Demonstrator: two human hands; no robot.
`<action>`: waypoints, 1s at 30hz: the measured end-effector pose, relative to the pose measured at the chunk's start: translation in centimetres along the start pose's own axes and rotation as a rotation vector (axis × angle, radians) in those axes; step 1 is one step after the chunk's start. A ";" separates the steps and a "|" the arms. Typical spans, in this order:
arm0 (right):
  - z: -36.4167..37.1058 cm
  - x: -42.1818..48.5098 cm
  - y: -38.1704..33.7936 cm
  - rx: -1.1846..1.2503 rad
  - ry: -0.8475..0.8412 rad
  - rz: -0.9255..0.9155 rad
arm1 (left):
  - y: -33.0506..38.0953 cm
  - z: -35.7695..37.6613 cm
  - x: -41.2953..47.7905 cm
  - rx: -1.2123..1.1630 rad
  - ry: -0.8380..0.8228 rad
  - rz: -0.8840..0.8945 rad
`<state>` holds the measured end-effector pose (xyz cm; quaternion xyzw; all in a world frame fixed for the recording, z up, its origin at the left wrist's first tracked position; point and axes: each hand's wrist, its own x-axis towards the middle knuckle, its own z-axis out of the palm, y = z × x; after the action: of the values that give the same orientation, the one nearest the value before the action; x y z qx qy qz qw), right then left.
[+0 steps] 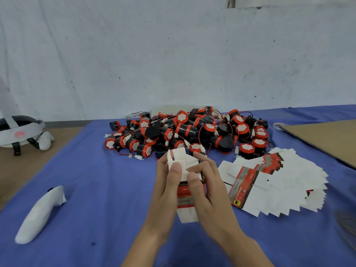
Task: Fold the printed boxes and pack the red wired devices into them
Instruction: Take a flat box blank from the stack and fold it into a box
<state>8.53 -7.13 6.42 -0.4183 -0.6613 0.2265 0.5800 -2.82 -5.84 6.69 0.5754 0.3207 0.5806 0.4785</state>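
- Fingers (174, 171) of the left hand (165, 189) and right hand (212, 193) are curled round a printed box (184, 190), flaps pinched
- Light, thin card is judged crease-prone; best gripped at the side panels

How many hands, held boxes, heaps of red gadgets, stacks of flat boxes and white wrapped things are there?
Hands: 2, left hand and right hand
Held box: 1
Heap of red wired devices: 1
Fan of flat boxes: 1
White wrapped things: 2
Total: 7
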 end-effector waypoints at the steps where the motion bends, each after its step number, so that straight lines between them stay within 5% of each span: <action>1: -0.2 0.0 0.0 0.017 -0.003 -0.006 | 0.0 -0.1 0.0 -0.015 -0.009 -0.002; 11: -0.9 -0.3 0.0 -0.141 -0.021 -0.090 | -0.1 0.0 -0.2 0.052 -0.066 0.048; 21: -2.3 -0.1 1.0 -0.331 0.088 -0.127 | 0.3 0.1 0.5 -0.263 -0.207 -0.336; 30: -2.4 -0.3 0.6 -0.425 0.029 -0.288 | -0.3 0.5 0.2 -0.251 -0.192 -0.326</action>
<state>11.03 -7.52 6.29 -0.4357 -0.7382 -0.0084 0.5149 -2.25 -5.62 6.52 0.5046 0.2878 0.4734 0.6621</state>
